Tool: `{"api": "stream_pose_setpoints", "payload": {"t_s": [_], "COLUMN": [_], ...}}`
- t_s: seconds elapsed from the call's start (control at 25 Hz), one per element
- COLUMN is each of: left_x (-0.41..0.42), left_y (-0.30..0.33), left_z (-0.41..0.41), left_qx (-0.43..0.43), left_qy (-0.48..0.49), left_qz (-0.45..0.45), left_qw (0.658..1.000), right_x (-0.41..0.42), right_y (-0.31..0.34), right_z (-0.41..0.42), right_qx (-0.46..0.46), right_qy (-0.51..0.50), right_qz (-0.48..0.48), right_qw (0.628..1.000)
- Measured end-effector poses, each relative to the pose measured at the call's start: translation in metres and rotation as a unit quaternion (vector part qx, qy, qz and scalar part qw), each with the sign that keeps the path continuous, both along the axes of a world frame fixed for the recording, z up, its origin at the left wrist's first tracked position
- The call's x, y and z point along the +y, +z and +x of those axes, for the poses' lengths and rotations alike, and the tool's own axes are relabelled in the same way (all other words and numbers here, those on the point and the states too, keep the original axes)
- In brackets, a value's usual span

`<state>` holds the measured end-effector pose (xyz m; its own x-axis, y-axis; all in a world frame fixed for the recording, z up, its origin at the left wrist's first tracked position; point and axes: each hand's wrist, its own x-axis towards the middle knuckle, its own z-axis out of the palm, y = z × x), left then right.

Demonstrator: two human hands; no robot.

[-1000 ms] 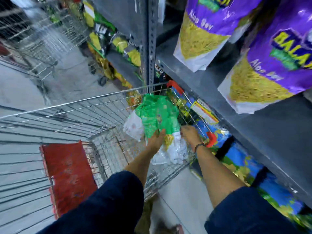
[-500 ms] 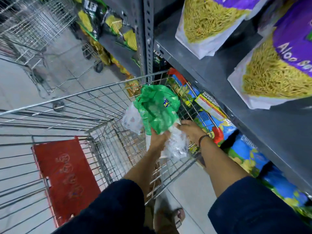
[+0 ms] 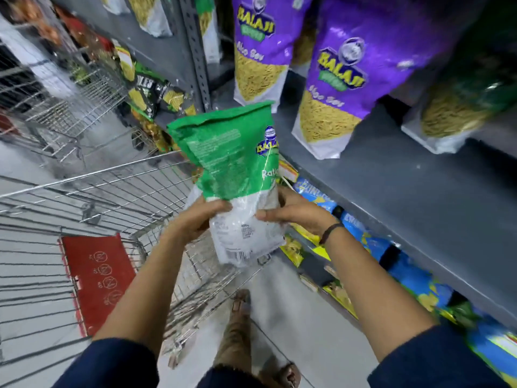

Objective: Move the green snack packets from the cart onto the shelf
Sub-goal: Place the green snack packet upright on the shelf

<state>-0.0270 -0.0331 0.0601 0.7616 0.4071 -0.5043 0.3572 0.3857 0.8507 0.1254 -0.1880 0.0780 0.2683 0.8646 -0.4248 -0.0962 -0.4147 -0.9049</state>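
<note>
Green and white snack packets are held upright above the wire cart, near the edge of the grey shelf. It looks like two packets pressed together. My left hand grips their white lower part from the left. My right hand grips the same part from the right, with a dark band on its wrist. Both hands are over the cart's right rim.
Purple packets of yellow snacks stand on the grey shelf at the back. Blue and yellow bags fill the shelf below. The cart has a red seat flap. More wire carts stand further down the aisle. My sandalled foot is on the floor.
Both hands have lifted the green packets up out of the cart basket and raised them toward the grey shelf. The view has tilted upward.
</note>
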Motion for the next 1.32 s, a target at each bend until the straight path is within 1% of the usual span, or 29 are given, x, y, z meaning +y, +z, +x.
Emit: {"api": "stream_pose_setpoints", "payload": {"t_s": [0.08,0.12,0.2,0.28,0.32,0.4,0.44,0.48,0.56,0.64,0.76,0.8,0.84,0.88,0.92,0.96,1.0,1.08,1.12,1.16,1.2,1.24,1.28,1.32], "left_x": [-0.034,-0.054,-0.095,-0.140,-0.160,-0.187,-0.195,-0.200,-0.202,-0.196,-0.183,-0.180,-0.178,-0.176,-0.173,-0.171,-0.169,-0.165,-0.161,-0.158,-0.156,-0.155,-0.156,-0.159], "left_y": [0.021,0.030,0.043,0.056,0.062,0.075,0.082,0.089,0.092,0.080,0.048,0.039,0.034,0.031,0.031,0.031,0.028,0.020,0.015,0.011,0.007,0.006,0.008,0.012], "left_z": [0.010,0.019,0.047,0.088,0.113,0.162,0.183,0.203,0.243,0.275,0.296,0.301,0.304,0.308,0.312,0.316,0.322,0.320,0.316,0.313,0.312,0.314,0.317,0.321], "left_qx": [0.021,0.007,-0.058,-0.127,-0.149,-0.159,-0.176,-0.198,-0.221,-0.194,-0.131,-0.118,-0.117,-0.124,-0.133,-0.143,-0.148,-0.142,-0.125,-0.110,-0.103,-0.103,-0.113,-0.124], "left_qy": [-0.025,-0.037,-0.058,-0.071,-0.073,-0.032,-0.012,-0.016,-0.057,-0.075,-0.092,-0.113,-0.127,-0.136,-0.137,-0.134,-0.126,-0.082,-0.052,-0.021,0.003,0.020,0.020,-0.001], "left_qz": [0.031,0.057,0.142,0.227,0.231,0.166,0.129,0.104,0.064,0.038,0.031,0.034,0.032,0.021,0.009,-0.005,-0.008,0.000,0.038,0.089,0.124,0.125,0.107,0.083], "left_qw": [0.999,0.998,0.986,0.963,0.959,0.973,0.976,0.975,0.971,0.977,0.987,0.986,0.984,0.983,0.982,0.981,0.981,0.987,0.990,0.990,0.987,0.987,0.988,0.989], "right_x": [-0.049,-0.075,-0.120,-0.157,-0.171,-0.189,-0.193,-0.194,-0.187,-0.178,-0.174,-0.175,-0.175,-0.171,-0.165,-0.153,-0.143,-0.135,-0.140,-0.147,-0.154,-0.157,-0.157,-0.154], "right_y": [0.021,0.027,0.035,0.042,0.046,0.053,0.055,0.056,0.048,0.038,0.032,0.030,0.026,0.022,0.015,0.010,0.007,0.008,0.011,0.014,0.017,0.015,0.010,0.005], "right_z": [-0.006,-0.006,-0.002,0.012,0.023,0.049,0.063,0.077,0.100,0.119,0.137,0.139,0.136,0.126,0.109,0.092,0.082,0.090,0.104,0.118,0.128,0.133,0.131,0.125], "right_qx": [-0.060,-0.088,-0.116,-0.145,-0.161,-0.181,-0.188,-0.191,-0.200,-0.213,-0.220,-0.231,-0.253,-0.280,-0.306,-0.311,-0.278,-0.162,-0.123,-0.102,-0.104,-0.118,-0.139,-0.150], "right_qy": [-0.056,-0.098,-0.218,-0.347,-0.399,-0.460,-0.479,-0.495,-0.518,-0.537,-0.520,-0.523,-0.542,-0.579,-0.622,-0.657,-0.679,-0.682,-0.682,-0.690,-0.708,-0.729,-0.744,-0.745], "right_qz": [0.024,0.035,0.055,0.073,0.078,0.089,0.096,0.106,0.117,0.101,0.045,0.026,0.003,-0.022,-0.038,-0.039,-0.019,0.049,0.073,0.084,0.076,0.063,0.046,0.041], "right_qw": [0.996,0.991,0.968,0.924,0.899,0.865,0.852,0.841,0.823,0.810,0.824,0.820,0.802,0.765,0.720,0.685,0.679,0.712,0.717,0.712,0.695,0.671,0.652,0.649]}}
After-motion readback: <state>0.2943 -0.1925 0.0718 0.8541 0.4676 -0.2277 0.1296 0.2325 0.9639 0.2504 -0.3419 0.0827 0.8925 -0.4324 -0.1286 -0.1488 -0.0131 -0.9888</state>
